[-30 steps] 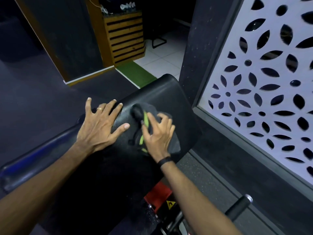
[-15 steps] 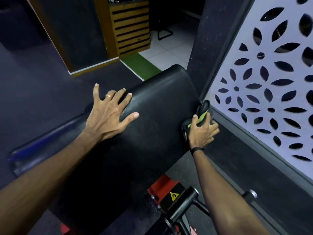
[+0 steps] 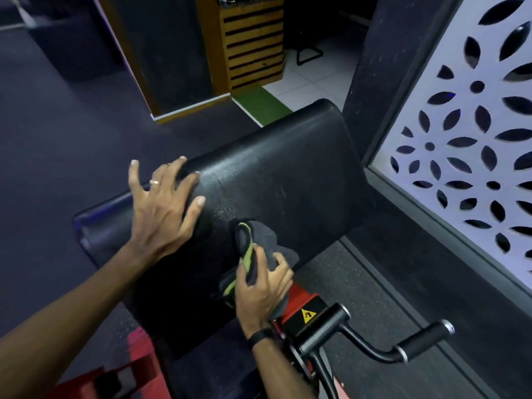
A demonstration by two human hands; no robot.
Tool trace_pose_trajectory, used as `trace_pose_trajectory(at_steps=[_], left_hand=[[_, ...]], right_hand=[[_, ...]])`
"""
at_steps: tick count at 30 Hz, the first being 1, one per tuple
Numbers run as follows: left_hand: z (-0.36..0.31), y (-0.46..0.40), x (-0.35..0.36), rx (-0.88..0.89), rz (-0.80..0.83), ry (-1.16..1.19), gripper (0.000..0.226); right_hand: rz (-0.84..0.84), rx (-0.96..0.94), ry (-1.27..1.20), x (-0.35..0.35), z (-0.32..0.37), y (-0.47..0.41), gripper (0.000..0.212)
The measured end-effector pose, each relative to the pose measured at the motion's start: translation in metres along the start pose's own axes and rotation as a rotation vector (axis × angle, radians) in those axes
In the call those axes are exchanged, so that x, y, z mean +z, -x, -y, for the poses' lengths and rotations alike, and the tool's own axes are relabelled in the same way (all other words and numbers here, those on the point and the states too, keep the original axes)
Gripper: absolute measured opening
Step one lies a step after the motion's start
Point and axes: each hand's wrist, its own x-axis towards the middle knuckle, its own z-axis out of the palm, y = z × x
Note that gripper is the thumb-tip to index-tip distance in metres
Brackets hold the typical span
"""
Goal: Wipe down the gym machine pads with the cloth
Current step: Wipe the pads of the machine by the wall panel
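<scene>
The right hand (image 3: 263, 286) gripped the gray cloth (image 3: 260, 240) on the near right edge of the black pad (image 3: 288, 182). Most of the pad stretched up and away from it. Farther off, the left hand (image 3: 162, 208) lay flat and spread on the pad's left side.

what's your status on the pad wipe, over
Left hand open, flat on the black pad. Right hand gripping the grey cloth, pressing it on the pad's near right part. Nothing in the way.
</scene>
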Motion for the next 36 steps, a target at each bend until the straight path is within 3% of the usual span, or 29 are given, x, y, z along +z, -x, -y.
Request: trace_pose_trajectory(at_steps=[3,6,8,11,14,16,18,22,24,26,28,31,36], left_hand=[[0.032,-0.001,-0.007,-0.119,0.048,-0.089,0.058],[0.050,0.004,-0.005,-0.260,0.064,-0.130,0.064],[0.048,0.005,0.000,-0.312,0.081,-0.146,0.066],[0.047,0.003,0.003,-0.301,0.104,-0.152,0.067],[0.049,0.002,0.006,-0.290,0.098,-0.147,0.067],[0.049,0.004,0.008,-0.276,0.101,-0.153,0.066],[0.049,0.004,0.008,-0.252,0.107,-0.162,0.066],[0.049,0.004,0.006,-0.242,0.112,-0.177,0.066],[0.048,0.004,0.007,-0.218,0.132,-0.209,0.068],[0.049,0.005,0.008,-0.211,0.150,-0.224,0.068],[0.051,0.005,0.010,-0.213,0.156,-0.236,0.069],[0.051,0.005,0.011,-0.221,0.145,-0.223,0.069],[0.053,0.008,0.012,-0.265,0.085,-0.142,0.066]], right_hand=[[-0.067,0.021,0.060,-0.009,-0.032,-0.047,0.037],[-0.180,0.274,0.094,-0.005,-0.048,-0.139,0.036],[-0.212,0.334,0.064,0.000,-0.028,-0.191,0.038],[-0.197,0.158,0.097,0.017,0.033,-0.194,0.034],[-0.060,-0.137,0.077,0.017,0.070,-0.121,0.041],[0.135,-0.333,0.071,0.006,0.049,-0.070,0.049],[0.219,-0.443,0.087,-0.006,0.001,-0.043,0.053],[0.045,-0.119,0.125,-0.019,-0.067,-0.090,0.042],[-0.076,0.084,0.110,-0.009,-0.057,-0.143,0.037],[-0.184,0.146,0.078,0.006,-0.017,-0.181,0.032],[-0.183,0.068,0.074,0.018,0.027,-0.181,0.029],[-0.045,-0.182,0.068,0.019,0.063,-0.127,0.038],[0.260,-0.602,0.089,-0.006,0.013,-0.074,0.057]])
